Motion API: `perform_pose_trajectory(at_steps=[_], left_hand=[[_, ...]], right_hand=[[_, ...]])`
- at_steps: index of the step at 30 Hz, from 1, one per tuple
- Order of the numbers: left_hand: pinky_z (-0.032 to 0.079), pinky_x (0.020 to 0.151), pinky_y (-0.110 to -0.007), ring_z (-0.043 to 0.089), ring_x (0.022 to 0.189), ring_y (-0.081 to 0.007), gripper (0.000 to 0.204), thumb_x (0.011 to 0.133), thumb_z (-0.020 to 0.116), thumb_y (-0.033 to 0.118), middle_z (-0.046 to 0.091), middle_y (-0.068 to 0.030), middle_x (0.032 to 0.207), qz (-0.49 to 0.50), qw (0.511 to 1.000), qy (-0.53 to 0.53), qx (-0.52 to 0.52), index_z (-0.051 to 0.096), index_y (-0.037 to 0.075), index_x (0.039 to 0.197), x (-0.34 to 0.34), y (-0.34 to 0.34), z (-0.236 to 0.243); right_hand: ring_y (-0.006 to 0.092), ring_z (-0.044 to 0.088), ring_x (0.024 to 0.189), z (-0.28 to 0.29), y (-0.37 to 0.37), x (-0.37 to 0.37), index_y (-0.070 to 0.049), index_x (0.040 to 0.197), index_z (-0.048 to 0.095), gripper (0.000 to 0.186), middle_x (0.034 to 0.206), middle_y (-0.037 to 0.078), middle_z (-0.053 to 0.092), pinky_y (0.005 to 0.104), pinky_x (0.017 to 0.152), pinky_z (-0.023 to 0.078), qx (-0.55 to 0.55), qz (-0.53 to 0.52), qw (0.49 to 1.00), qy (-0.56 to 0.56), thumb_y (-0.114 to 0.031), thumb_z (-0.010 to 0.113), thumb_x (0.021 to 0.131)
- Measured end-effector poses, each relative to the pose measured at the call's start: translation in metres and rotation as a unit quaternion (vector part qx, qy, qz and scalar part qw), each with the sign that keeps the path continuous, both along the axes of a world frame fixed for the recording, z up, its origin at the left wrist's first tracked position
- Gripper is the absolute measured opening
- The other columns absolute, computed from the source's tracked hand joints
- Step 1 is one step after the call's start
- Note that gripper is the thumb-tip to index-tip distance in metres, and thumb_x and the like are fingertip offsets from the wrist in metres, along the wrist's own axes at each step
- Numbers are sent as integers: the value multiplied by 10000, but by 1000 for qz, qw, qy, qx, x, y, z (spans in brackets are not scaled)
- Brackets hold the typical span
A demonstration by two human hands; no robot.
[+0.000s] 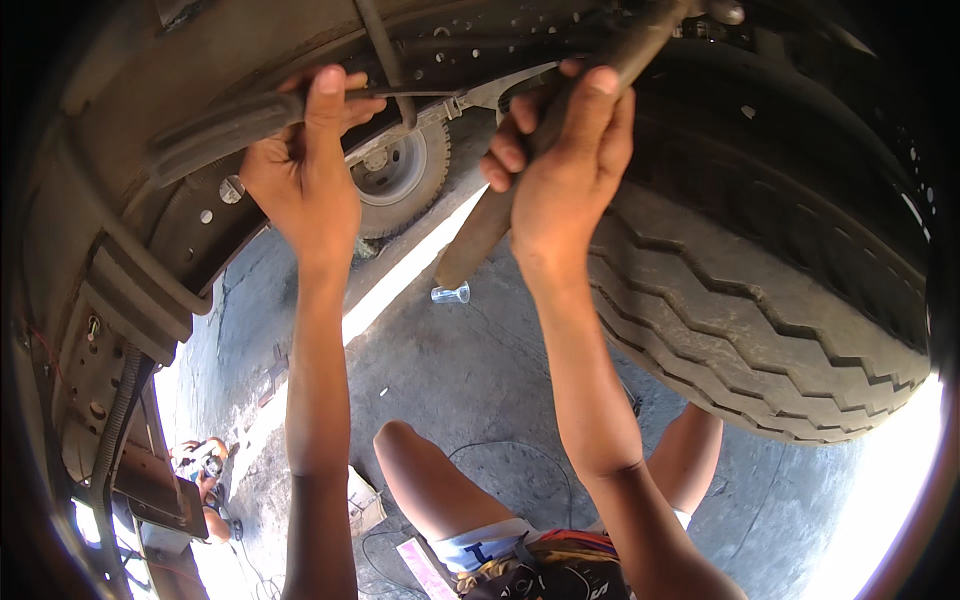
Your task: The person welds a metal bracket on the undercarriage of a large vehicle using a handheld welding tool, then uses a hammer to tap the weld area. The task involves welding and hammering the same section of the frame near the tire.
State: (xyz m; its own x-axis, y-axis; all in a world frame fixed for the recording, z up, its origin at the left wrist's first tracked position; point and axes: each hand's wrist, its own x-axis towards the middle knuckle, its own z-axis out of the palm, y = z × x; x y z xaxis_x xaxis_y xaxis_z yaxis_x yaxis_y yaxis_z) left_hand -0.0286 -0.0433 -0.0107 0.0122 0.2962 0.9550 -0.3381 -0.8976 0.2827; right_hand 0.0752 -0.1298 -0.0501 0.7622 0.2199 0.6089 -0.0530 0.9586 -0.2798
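Note:
In my left hand (312, 200) is a screwdriver (222, 130), pinched near where its dark ribbed handle meets the thin shaft. The handle points left and the shaft runs right, toward the metal parts under the vehicle. My right hand (568, 195) is wrapped round the thick brownish handle of a hammer (476, 238), which slants from low left to upper right. Its metal end (722, 10) shows only in part at the top edge. Both hands are raised beneath the vehicle's frame (480, 55), left of a large treaded tire (740, 310).
Bent pipes and a drilled metal beam (110, 375) line the left side. Another wheel (400, 175) stands farther back. A clear plastic cup (451, 293) lies on the concrete floor (440, 350). A cardboard piece (365, 502) and cables lie low. Another person (205, 465) is at lower left.

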Motion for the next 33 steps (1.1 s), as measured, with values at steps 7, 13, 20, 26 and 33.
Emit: perform_pose_trajectory(at_steps=[7,13,20,26,33], left_hand=[[578,714,-299,702,754,-155,261,988,665,208,721,-106,889,54,987,146,-25,660,-46,1047,-37,14,-38],[564,607,-273,662,682,-103,241,962,707,199,677,-63,801,-93,877,392,-261,662,-36,990,-81,36,-180],[503,513,-304,626,551,-143,394,967,675,396,670,-83,696,-28,626,654,-424,672,11,882,-79,104,-452],[477,475,-309,626,572,-147,365,959,659,373,645,-75,698,25,545,660,-516,640,15,887,-97,88,-625],[593,694,-392,704,741,-253,546,911,682,500,695,-191,931,90,444,800,-393,699,-34,1024,-95,59,-653]], right_hand=[[65,382,465,-63,-4,-27,-95,1171,427,512,706,17,446,237,398,282,-108,70,992,-10,-589,429,1032],[70,468,500,-218,-48,-47,-42,1098,478,288,643,37,503,265,467,391,-397,22,906,-146,-326,511,1058],[362,678,652,-440,-94,-47,1,1080,580,305,750,179,677,439,596,516,-744,28,592,-309,-294,592,1006],[419,660,1002,-567,-114,-77,7,1177,592,431,1072,235,675,511,846,532,-846,73,418,-322,-381,592,990],[392,444,1295,-579,-126,16,-39,1358,485,556,1358,194,488,560,1012,382,-853,-335,391,-90,-391,630,953]])
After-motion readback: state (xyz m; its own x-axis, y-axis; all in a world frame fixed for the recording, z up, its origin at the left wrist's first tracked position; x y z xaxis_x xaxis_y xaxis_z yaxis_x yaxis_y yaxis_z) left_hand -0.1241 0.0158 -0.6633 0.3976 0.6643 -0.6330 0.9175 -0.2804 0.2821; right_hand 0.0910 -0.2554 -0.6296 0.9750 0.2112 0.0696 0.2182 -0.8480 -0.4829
